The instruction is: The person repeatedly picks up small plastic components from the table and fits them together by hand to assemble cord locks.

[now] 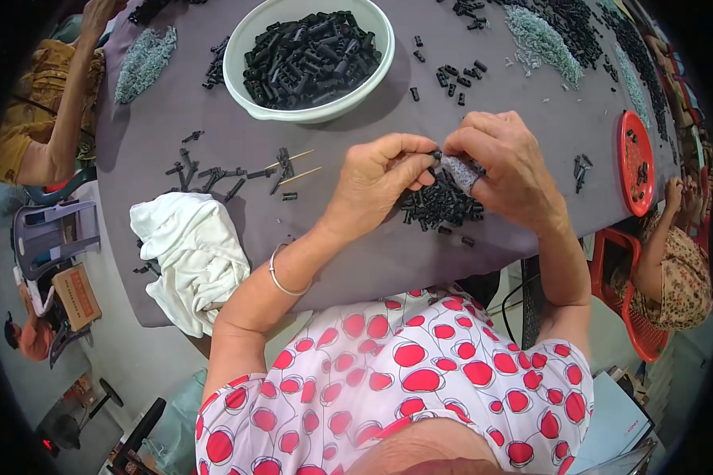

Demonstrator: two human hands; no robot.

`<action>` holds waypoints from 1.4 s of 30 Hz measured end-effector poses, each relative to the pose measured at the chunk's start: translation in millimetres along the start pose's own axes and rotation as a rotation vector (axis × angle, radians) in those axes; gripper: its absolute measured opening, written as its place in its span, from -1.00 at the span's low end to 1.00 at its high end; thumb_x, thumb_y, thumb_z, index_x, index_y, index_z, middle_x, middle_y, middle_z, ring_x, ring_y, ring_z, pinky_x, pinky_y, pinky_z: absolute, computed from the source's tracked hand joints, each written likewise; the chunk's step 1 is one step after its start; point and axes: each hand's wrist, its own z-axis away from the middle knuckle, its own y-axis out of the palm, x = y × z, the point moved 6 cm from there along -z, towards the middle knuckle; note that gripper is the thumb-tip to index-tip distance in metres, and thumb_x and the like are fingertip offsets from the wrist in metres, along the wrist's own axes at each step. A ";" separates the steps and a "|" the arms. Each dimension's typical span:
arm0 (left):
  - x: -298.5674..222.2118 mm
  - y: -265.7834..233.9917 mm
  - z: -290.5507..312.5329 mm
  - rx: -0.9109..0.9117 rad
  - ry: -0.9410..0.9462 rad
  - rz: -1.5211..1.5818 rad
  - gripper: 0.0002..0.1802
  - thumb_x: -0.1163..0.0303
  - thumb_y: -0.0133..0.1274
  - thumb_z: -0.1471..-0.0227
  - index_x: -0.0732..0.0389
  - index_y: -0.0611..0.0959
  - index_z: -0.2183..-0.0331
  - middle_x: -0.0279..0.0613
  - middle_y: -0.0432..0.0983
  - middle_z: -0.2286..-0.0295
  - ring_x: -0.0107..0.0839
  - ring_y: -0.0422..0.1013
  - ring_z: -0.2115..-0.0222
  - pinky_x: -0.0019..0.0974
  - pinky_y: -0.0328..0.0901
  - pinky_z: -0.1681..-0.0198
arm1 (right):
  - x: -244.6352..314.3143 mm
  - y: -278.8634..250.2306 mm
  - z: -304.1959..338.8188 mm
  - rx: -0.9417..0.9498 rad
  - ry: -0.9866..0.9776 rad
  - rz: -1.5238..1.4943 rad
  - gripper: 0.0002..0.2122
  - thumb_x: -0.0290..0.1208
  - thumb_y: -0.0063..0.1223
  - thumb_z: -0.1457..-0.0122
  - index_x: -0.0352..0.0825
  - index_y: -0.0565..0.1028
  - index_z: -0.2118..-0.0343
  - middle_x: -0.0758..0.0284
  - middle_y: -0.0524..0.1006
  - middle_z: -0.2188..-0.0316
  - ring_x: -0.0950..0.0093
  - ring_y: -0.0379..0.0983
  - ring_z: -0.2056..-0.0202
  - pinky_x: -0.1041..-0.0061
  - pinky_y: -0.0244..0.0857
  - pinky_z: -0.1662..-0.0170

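My left hand [384, 176] is closed, with thumb and index finger pinching a small black plastic part [435, 156]. Close against it, my right hand [509, 162] has its fingers curled in. A speckled grey bunch [460, 174] shows under the right fingers; whether it is loose small pieces or a wrapping, I cannot tell. The right fingertips are partly hidden. Just below both hands lies a heap of small black parts [444, 204] on the cloth-covered table [356, 273].
A pale bowl [309, 116] full of black tubular parts stands ahead. Left are joined black pieces [218, 176], thin wooden sticks [301, 176] and a white cloth [188, 257]. Grey piles [543, 43] and a red tray [627, 150] lie right. Other people sit at both sides.
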 end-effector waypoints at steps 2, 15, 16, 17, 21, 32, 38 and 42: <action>2.5 0.4 -0.2 0.010 -0.038 0.043 -0.82 0.54 0.00 -0.10 0.39 0.58 0.22 -0.31 0.52 0.47 -0.64 0.44 0.46 -0.56 0.36 0.38 | 1.6 1.0 -0.5 0.011 0.002 0.009 -0.76 -0.61 0.10 0.28 -0.28 0.44 0.44 0.36 0.41 0.51 0.35 0.38 0.39 0.41 0.13 0.27; -0.1 -1.9 -1.4 0.006 -0.040 0.021 -0.78 0.51 0.01 -0.08 0.39 0.59 0.21 -0.25 0.56 0.44 -0.59 0.46 0.45 -0.52 0.38 0.35 | 13.2 4.9 -8.3 -0.073 -0.133 0.216 -0.89 -0.51 0.07 0.22 -0.26 0.43 0.54 0.37 0.33 0.56 0.38 0.35 0.41 0.40 0.13 0.32; 1.2 -3.1 -1.4 0.011 -0.060 0.029 -0.78 0.50 0.01 -0.09 0.39 0.58 0.21 -0.24 0.56 0.44 -0.59 0.46 0.45 -0.52 0.38 0.35 | 14.2 4.3 -9.0 -0.095 -0.146 0.192 -0.88 -0.50 0.09 0.21 -0.27 0.44 0.53 0.37 0.33 0.55 0.39 0.35 0.40 0.41 0.14 0.32; 3.1 -3.2 -1.9 0.016 -0.079 0.037 -0.77 0.48 0.01 -0.10 0.39 0.58 0.20 -0.24 0.55 0.43 -0.59 0.46 0.46 -0.51 0.39 0.36 | 13.6 3.3 -9.2 -0.093 -0.146 0.196 -0.88 -0.50 0.09 0.21 -0.27 0.44 0.53 0.37 0.33 0.55 0.39 0.35 0.40 0.41 0.14 0.32; 10.6 -4.0 -5.2 0.065 -0.098 0.246 -0.76 0.45 -0.02 -0.14 0.41 0.55 0.19 -0.22 0.54 0.39 -0.59 0.46 0.47 -0.55 0.39 0.39 | 3.2 4.4 -8.0 -0.123 -0.065 -0.153 -0.82 -0.61 0.07 0.18 -0.33 0.47 0.42 0.32 0.41 0.49 0.35 0.40 0.39 0.41 0.24 0.33; 9.9 6.3 -3.2 0.238 -0.277 0.636 -0.71 0.38 -0.04 -0.17 0.42 0.50 0.16 -0.14 0.52 0.35 -0.51 0.48 0.44 -0.49 0.44 0.37 | -10.8 0.9 10.4 -0.268 0.049 -0.592 -0.74 -0.65 0.10 0.09 -0.38 0.49 0.26 0.27 0.46 0.35 0.40 0.44 0.35 0.53 0.32 0.31; 15.3 15.9 4.1 0.378 -0.309 0.620 -0.70 0.38 0.01 -0.14 0.41 0.50 0.16 -0.11 0.53 0.37 -0.51 0.48 0.46 -0.48 0.43 0.40 | -0.4 0.3 19.2 -0.191 0.010 -0.498 -0.77 -0.60 0.13 0.13 -0.36 0.51 0.32 0.27 0.44 0.40 0.38 0.42 0.44 0.50 0.30 0.39; 14.7 14.5 3.0 0.381 -0.290 0.571 -0.71 0.38 0.03 -0.13 0.39 0.51 0.18 -0.10 0.54 0.38 -0.50 0.49 0.46 -0.47 0.44 0.41 | -1.9 -1.6 18.0 -0.181 -0.013 -0.527 -0.77 -0.59 0.14 0.13 -0.37 0.51 0.32 0.28 0.44 0.41 0.38 0.43 0.44 0.52 0.30 0.38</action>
